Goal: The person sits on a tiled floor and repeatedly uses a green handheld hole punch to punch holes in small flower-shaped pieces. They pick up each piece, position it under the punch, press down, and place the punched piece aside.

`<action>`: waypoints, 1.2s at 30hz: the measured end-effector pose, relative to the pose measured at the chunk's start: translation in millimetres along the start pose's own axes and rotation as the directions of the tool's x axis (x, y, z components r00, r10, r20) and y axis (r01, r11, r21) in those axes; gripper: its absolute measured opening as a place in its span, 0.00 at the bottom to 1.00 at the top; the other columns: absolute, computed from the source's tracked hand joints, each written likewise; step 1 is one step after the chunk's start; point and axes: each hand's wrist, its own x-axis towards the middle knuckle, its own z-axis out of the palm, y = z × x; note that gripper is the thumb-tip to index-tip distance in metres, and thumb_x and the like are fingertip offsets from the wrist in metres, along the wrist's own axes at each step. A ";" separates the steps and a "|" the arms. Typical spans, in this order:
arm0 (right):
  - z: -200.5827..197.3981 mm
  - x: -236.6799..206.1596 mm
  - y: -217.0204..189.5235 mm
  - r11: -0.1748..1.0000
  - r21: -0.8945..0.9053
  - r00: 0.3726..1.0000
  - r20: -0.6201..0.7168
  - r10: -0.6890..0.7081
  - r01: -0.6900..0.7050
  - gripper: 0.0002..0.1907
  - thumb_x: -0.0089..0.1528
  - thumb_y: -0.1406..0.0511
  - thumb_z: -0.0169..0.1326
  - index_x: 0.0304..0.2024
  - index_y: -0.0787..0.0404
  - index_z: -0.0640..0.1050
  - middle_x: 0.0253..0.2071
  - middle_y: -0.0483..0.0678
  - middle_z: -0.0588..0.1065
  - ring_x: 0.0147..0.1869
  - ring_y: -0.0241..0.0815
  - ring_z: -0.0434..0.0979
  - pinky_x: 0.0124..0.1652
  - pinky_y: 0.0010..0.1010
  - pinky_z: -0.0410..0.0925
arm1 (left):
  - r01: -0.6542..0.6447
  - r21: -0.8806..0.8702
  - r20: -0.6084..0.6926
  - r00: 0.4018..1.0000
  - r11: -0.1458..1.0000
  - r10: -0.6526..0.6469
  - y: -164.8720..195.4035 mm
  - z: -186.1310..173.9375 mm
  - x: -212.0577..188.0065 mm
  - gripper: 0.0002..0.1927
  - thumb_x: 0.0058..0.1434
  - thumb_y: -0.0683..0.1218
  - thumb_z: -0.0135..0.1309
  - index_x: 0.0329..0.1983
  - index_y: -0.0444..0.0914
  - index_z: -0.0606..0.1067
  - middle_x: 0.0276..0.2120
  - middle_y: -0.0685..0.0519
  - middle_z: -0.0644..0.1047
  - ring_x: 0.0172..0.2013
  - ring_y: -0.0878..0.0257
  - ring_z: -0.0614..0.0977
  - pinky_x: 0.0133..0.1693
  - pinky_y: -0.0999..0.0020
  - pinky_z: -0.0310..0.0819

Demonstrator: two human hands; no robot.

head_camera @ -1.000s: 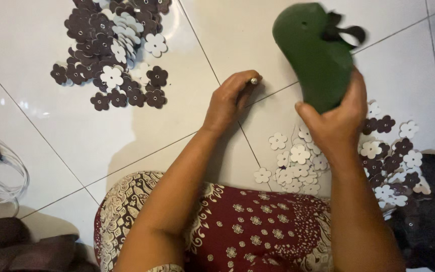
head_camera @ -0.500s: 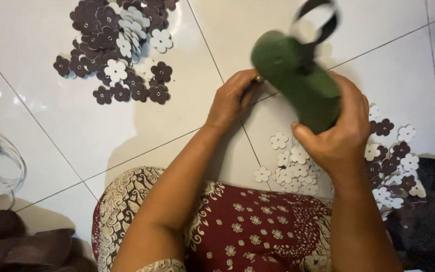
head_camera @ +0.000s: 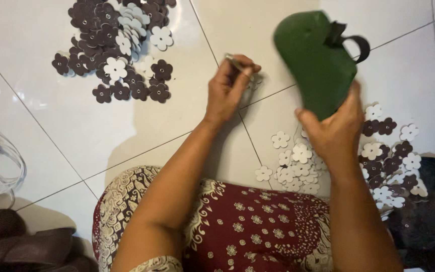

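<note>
Green sandal sole (head_camera: 315,63) gripped in right hand (head_camera: 336,133) (black strap on top). Left hand (head_camera: 227,90) pinching small metal tool (head_camera: 235,62) above tiled floor (head_camera: 76,126).

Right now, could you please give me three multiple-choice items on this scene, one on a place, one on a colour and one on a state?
1. Where does the pile of mostly dark brown flower-shaped cutouts lie?
A. On the patterned red cloth
B. On the white tiled floor, upper left
C. In the right hand

2. What colour is the foam sandal sole with its dark strap?
A. Green
B. Yellow
C. White

3. How is that sole placed?
A. Flat on the floor
B. Under the flowers
C. Held up off the floor by the right hand

Answers: B, the pile rests on bare tile at upper left; A, its surface is plainly green; C, the fingers grip its lower end while the left hand pinches a small thin metal piece.
</note>
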 end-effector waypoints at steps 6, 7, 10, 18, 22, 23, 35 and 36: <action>3.2 19.0 43.2 0.886 -0.448 0.990 -0.120 0.076 -0.122 0.47 0.54 0.63 0.66 0.72 0.66 0.60 0.67 0.63 0.64 0.67 0.65 0.61 0.65 0.55 0.58 | 0.028 0.557 -0.198 0.975 0.830 0.101 30.5 -9.2 10.5 0.09 0.69 0.42 0.50 0.49 0.38 0.77 0.41 0.54 0.80 0.40 0.64 0.82 0.42 0.68 0.77; 5.0 19.1 47.5 0.889 -0.450 0.992 -0.122 0.040 -0.091 0.47 0.56 0.63 0.66 0.73 0.66 0.59 0.68 0.62 0.64 0.69 0.64 0.60 0.66 0.55 0.57 | 0.035 0.676 -0.147 0.985 0.736 0.087 36.8 -7.7 11.9 0.10 0.66 0.45 0.56 0.49 0.38 0.78 0.41 0.52 0.79 0.40 0.60 0.81 0.42 0.65 0.76; 10.3 20.2 57.2 0.890 -0.456 0.990 -0.134 -0.050 -0.017 0.46 0.59 0.63 0.66 0.74 0.66 0.58 0.70 0.61 0.63 0.73 0.64 0.57 0.70 0.54 0.55 | 0.022 0.853 -0.028 1.000 0.522 0.003 50.8 0.6 17.2 0.19 0.58 0.51 0.67 0.48 0.39 0.78 0.41 0.48 0.76 0.39 0.53 0.81 0.40 0.59 0.75; 13.4 23.6 70.5 0.879 -0.477 0.986 -0.146 -0.078 -0.001 0.47 0.59 0.62 0.67 0.74 0.66 0.57 0.69 0.61 0.62 0.73 0.62 0.57 0.70 0.56 0.51 | 0.088 0.888 0.011 0.977 0.451 -0.213 56.3 16.6 16.1 0.16 0.57 0.51 0.67 0.42 0.40 0.76 0.38 0.51 0.79 0.39 0.52 0.82 0.40 0.57 0.75; 16.0 21.8 73.1 0.882 -0.469 0.983 -0.177 -0.054 -0.036 0.45 0.58 0.61 0.67 0.73 0.63 0.59 0.68 0.59 0.63 0.73 0.60 0.58 0.70 0.55 0.52 | 0.233 0.818 -0.018 0.924 0.526 -0.382 56.0 20.3 13.6 0.15 0.57 0.52 0.66 0.41 0.41 0.76 0.35 0.55 0.83 0.37 0.58 0.85 0.41 0.61 0.76; 16.9 21.8 73.7 0.879 -0.476 0.981 -0.182 -0.061 -0.034 0.45 0.58 0.61 0.67 0.73 0.63 0.60 0.68 0.58 0.63 0.73 0.60 0.58 0.70 0.55 0.52 | 0.241 0.788 0.000 0.920 0.567 -0.391 56.4 22.3 11.0 0.16 0.56 0.52 0.66 0.41 0.41 0.77 0.35 0.54 0.83 0.37 0.59 0.85 0.42 0.62 0.77; 19.7 22.7 72.3 0.854 -0.521 0.981 -0.174 -0.088 -0.016 0.44 0.57 0.62 0.66 0.70 0.66 0.60 0.68 0.61 0.63 0.73 0.62 0.58 0.70 0.56 0.51 | 0.087 0.828 -0.137 0.989 0.555 0.050 82.3 -24.6 35.9 0.13 0.62 0.48 0.61 0.47 0.39 0.79 0.43 0.47 0.79 0.42 0.53 0.82 0.47 0.60 0.76; 19.6 21.8 73.0 0.854 -0.519 0.981 -0.176 -0.081 -0.023 0.44 0.57 0.62 0.66 0.70 0.66 0.59 0.68 0.61 0.63 0.73 0.62 0.58 0.70 0.56 0.51 | 0.120 0.862 -0.201 0.973 0.492 0.115 87.2 -42.4 35.6 0.14 0.62 0.47 0.61 0.49 0.39 0.78 0.43 0.47 0.78 0.42 0.51 0.81 0.47 0.58 0.76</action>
